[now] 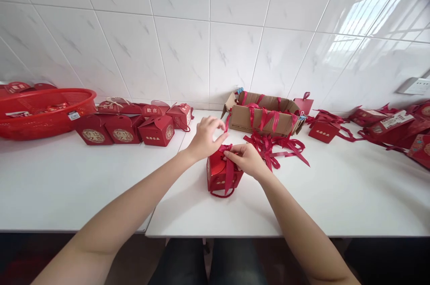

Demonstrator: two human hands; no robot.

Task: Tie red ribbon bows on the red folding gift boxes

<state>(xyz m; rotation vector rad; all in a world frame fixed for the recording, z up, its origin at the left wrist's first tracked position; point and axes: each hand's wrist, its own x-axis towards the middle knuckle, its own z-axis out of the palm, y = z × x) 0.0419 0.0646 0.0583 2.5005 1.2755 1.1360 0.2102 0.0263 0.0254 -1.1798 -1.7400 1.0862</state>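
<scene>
Gift box (214, 179) upright on worktop (188, 220), top closed; satin ribbon (229, 176) judged part-tied, one tail hanging loose.
Right hand (247, 158) pinches ribbon, thumb to forefinger; left hand (205, 138) half-curled above, hold on any strand unclear. Spare ribbons (268, 150) before carton (240, 118).

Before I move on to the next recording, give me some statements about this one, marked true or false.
1. The right hand pinches the ribbon on the small red box. True.
2. The left hand lies flat on the white tabletop. False: the left hand is raised, fingers curved.
3. Strips of ribbon hang over the sides of the cardboard box. True.
4. The red basket stands at the far right. False: the red basket is at the left.
5. Loose ribbons lie in front of the cardboard box. True.
</scene>
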